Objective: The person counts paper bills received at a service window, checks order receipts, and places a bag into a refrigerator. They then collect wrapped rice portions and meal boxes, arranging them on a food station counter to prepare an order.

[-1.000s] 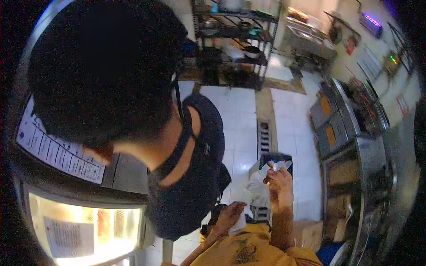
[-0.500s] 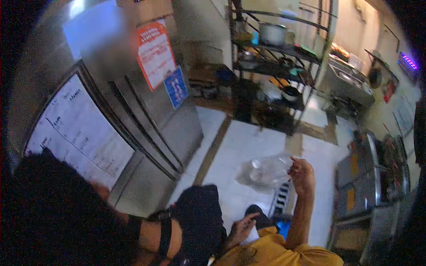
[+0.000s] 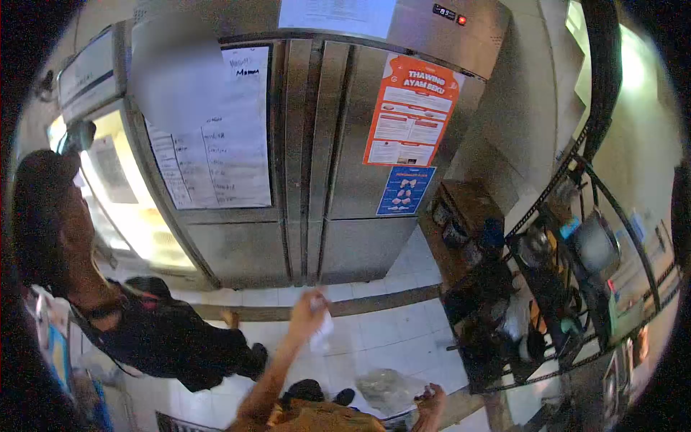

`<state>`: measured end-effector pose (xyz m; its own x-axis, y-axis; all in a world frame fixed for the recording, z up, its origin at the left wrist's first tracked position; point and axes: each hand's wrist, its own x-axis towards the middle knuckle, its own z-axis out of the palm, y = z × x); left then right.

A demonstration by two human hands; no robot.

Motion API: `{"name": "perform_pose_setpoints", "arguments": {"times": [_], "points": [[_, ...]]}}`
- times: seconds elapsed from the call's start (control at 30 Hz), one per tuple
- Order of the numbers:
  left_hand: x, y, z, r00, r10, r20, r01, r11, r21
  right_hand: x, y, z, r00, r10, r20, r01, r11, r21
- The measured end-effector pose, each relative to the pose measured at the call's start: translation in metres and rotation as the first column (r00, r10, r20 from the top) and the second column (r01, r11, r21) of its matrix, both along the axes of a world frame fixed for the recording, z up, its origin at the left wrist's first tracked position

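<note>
My left hand (image 3: 308,314) is raised ahead of me, its fingers closed on a small white item (image 3: 323,334). The item is smeared by motion, so its kind cannot be made out. Low on the right, my right hand (image 3: 430,405) grips the edge of a clear plastic bag (image 3: 389,389), which hangs above the tiled floor. What the bag contains, if anything, does not show clearly.
A person in dark clothes (image 3: 165,335) stands close on my left. Ahead is a steel refrigerator (image 3: 360,248) with an orange poster (image 3: 414,108) and a whiteboard (image 3: 241,165). A black rack (image 3: 561,288) with pots stands at right.
My view has swung left toward the refrigerator. My left hand has come up and forward with the white item. My right hand, still holding the plastic bag, now appears lower in view.
</note>
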<state>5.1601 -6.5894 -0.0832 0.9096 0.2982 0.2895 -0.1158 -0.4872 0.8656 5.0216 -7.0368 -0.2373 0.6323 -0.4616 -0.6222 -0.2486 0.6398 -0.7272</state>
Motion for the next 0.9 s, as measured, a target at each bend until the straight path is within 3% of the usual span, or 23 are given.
{"name": "perform_pose_setpoints", "arguments": {"times": [0.03, 0.1, 0.17, 0.23, 0.3, 0.4, 0.53, 0.67, 0.8, 0.87, 0.9], "points": [[0.043, 0.012, -0.011, 0.996, 0.018, 0.086, -0.014, 0.999, -0.052, 0.009, -0.021, -0.01, 0.997, -0.003, -0.075, 0.005, 1.0, 0.028], [0.096, 0.029, 0.028, 1.0, 0.021, -0.019, -0.023, 0.994, -0.111, 0.026, -0.049, -0.043, 0.976, -0.017, -0.219, 0.04, 0.994, 0.099], [0.164, 0.054, 0.029, 0.992, 0.101, 0.075, -0.11, 0.985, 0.135, 0.039, -0.036, -0.019, 0.975, 0.058, -0.212, -0.052, 0.998, 0.034], [0.23, 0.076, 0.042, 0.882, 0.392, 0.262, -0.465, 0.812, 0.352, 0.051, -0.025, 0.007, 0.973, 0.101, -0.206, -0.106, 0.994, -0.014], [0.282, 0.102, 0.067, 0.838, 0.498, 0.225, -0.546, 0.783, 0.299, 0.067, -0.031, -0.002, 0.972, 0.115, -0.205, -0.119, 0.993, -0.005], [0.341, 0.132, 0.101, 0.623, 0.712, 0.324, -0.769, 0.633, 0.087, 0.097, -0.026, -0.005, 0.967, 0.127, -0.221, -0.127, 0.992, 0.015], [0.409, 0.187, 0.065, 0.742, 0.659, 0.121, -0.67, 0.732, 0.119, 0.139, -0.031, -0.014, 0.954, 0.16, -0.252, -0.16, 0.987, 0.02], [0.403, 0.2, 0.051, 0.741, 0.634, 0.222, -0.66, 0.748, 0.07, 0.169, -0.053, -0.02, 0.935, 0.221, -0.276, -0.226, 0.974, 0.016], [0.31, 0.153, 0.063, 0.694, 0.663, 0.283, -0.707, 0.701, 0.091, 0.201, -0.109, -0.046, 0.924, 0.278, -0.263, -0.275, 0.96, 0.05], [0.24, 0.123, 0.07, 0.661, 0.706, 0.253, -0.737, 0.674, 0.045, 0.215, -0.175, -0.095, 0.935, 0.321, -0.148, -0.288, 0.936, 0.204], [0.208, 0.114, 0.074, 0.644, 0.74, 0.194, -0.761, 0.645, 0.063, 0.222, -0.19, -0.098, 0.938, 0.341, -0.062, -0.288, 0.866, 0.408]]}}
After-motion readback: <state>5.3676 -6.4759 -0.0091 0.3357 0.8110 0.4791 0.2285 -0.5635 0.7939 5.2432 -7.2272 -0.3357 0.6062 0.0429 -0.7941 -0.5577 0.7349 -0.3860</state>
